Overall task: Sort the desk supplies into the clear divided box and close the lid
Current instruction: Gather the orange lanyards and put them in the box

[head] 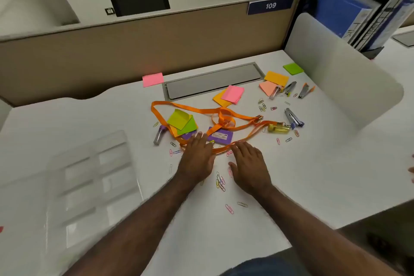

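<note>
Left hand (197, 159): palm down, fingers straight and together, tips lying on the orange lanyard (201, 111) beside a purple badge holder (220, 136). Holds nothing.

Right hand (249, 164): palm down, fingers loosely spread, tips at the lanyard's near strap. Whether it touches the strap, cannot tell.

Between and around the wrists: loose paper clips (220, 182), pink, yellow, blue.

Clear box (89, 186): well left of the hands on the white desk (313, 163), its compartments blurred and contents unreadable.

Past the left hand: green and yellow notes (181, 120) overlapping the lanyard; a grey staple case (159, 135) just left of them.

Farther back: pink-on-orange notes (230, 95), a lone pink pad (153, 79) at the partition, orange, peach and green pads at the far right.

Right side: a blue stapler (293, 117), two more small staplers, a yellow tube (279, 129) clipped to the lanyard end.
</note>
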